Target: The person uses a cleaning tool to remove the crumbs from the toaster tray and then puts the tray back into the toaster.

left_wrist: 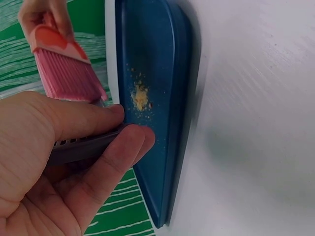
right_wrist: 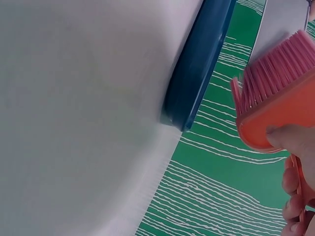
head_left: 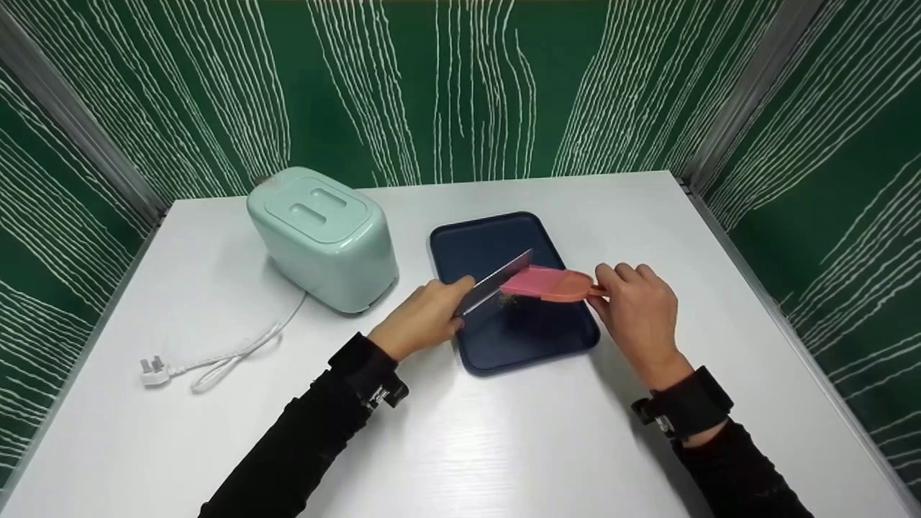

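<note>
My left hand (head_left: 426,316) pinches one end of a flat grey metal crumb tray (head_left: 493,284), which is tilted on edge above a dark blue tray (head_left: 529,342). From the other side my right hand (head_left: 640,313) grips the orange handle of a small brush (head_left: 550,283). Its pink bristles (right_wrist: 280,69) touch the crumb tray's face in the right wrist view. Yellowish crumbs (left_wrist: 140,97) lie in a small heap on the blue tray, with finer bits scattered around. Fingers hide the near end of the crumb tray.
A mint-green toaster (head_left: 324,237) stands to the left of the blue tray, its slots not in sight. Its white cord and plug (head_left: 155,370) lie on the white table (head_left: 446,453). Green walls with white lines (head_left: 489,86) enclose the table's back and sides.
</note>
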Tool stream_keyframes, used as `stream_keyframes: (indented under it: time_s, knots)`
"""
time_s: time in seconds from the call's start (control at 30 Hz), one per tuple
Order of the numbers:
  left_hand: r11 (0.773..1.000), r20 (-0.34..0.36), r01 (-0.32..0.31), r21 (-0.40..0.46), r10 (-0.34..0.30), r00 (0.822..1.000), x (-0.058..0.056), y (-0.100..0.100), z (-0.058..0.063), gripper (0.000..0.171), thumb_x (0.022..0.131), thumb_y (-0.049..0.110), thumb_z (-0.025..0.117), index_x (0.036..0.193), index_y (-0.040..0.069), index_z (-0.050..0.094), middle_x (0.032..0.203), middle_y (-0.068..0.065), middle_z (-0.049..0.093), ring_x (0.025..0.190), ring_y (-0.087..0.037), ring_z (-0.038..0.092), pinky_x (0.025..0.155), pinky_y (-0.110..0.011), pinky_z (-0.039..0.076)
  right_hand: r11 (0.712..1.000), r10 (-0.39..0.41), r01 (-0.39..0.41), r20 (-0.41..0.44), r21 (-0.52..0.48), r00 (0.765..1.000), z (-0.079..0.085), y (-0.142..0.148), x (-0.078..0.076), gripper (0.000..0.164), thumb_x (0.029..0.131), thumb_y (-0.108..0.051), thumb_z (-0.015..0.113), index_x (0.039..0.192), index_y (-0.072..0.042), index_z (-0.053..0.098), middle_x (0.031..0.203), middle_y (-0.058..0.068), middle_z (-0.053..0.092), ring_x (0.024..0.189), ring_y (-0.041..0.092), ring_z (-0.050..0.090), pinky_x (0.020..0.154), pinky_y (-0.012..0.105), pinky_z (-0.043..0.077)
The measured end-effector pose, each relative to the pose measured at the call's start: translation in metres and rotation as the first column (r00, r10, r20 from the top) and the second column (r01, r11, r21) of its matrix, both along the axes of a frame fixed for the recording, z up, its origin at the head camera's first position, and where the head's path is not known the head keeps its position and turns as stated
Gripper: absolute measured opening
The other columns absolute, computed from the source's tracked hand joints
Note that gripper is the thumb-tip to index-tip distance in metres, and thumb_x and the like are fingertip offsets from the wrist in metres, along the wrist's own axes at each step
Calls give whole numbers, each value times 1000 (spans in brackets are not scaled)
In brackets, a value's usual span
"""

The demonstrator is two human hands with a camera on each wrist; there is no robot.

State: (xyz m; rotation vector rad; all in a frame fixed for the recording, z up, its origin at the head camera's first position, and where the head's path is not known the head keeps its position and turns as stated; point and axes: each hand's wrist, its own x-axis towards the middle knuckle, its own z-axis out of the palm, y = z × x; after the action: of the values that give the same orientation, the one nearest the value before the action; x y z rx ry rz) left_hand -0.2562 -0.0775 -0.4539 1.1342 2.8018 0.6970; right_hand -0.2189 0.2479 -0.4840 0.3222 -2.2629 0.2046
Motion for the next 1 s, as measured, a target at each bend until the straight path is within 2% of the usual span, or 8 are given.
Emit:
stream_keyframes:
  time_s: [0.23, 0.47, 0.77, 0.87, 1.0]
  knots:
    - [1000, -5, 1, 7, -1, 1000, -1, -1, -1, 33, 89, -6, 75, 114, 2, 56, 82, -12, 64, 72, -23, 58, 62, -38, 49, 999, 18, -18, 9, 27, 1000, -2, -1, 0, 37, 76, -12, 95, 81, -10, 58, 69, 12, 59, 61, 33, 48, 50, 40, 42]
    - [1000, -23, -12, 7, 12, 1000, -1, -5, -3, 33, 89, -5, 76, 113, 4, 55, 81, -14, 67, 71, -26, 62, 61, -41, 51, 998, 23, -25, 38, 54, 999, -3, -1, 2, 40, 72, -10, 98, 81, -10, 58, 71, 11, 61, 62, 33, 50, 51, 40, 44]
    - [999, -29, -35, -6, 35, 999, -1, -7, -3, 31, 90, -4, 75, 111, 4, 54, 80, -16, 68, 70, -28, 64, 60, -41, 51, 998, 43, -44, 18, 46, 999, 0, -4, 5, 45, 71, -18, 100, 82, -10, 57, 70, 10, 59, 62, 32, 50, 52, 40, 45]
    - [999, -29, -35, -2, 35, 999, -2, -6, -4, 31, 90, -4, 74, 111, 4, 54, 81, -17, 69, 71, -30, 66, 61, -42, 52, 999, 43, -43, 3, 30, 999, 2, -4, 6, 43, 72, -17, 99, 82, -9, 58, 70, 11, 59, 63, 32, 50, 52, 40, 45]
    - [999, -28, -38, -8, 38, 999, -2, -6, -4, 33, 90, -4, 75, 114, 4, 54, 84, -19, 71, 74, -34, 70, 63, -46, 55, 1000, 22, -22, -8, 18, 1000, 7, -4, 6, 35, 82, -14, 93, 83, -10, 58, 70, 11, 59, 63, 32, 49, 53, 40, 44]
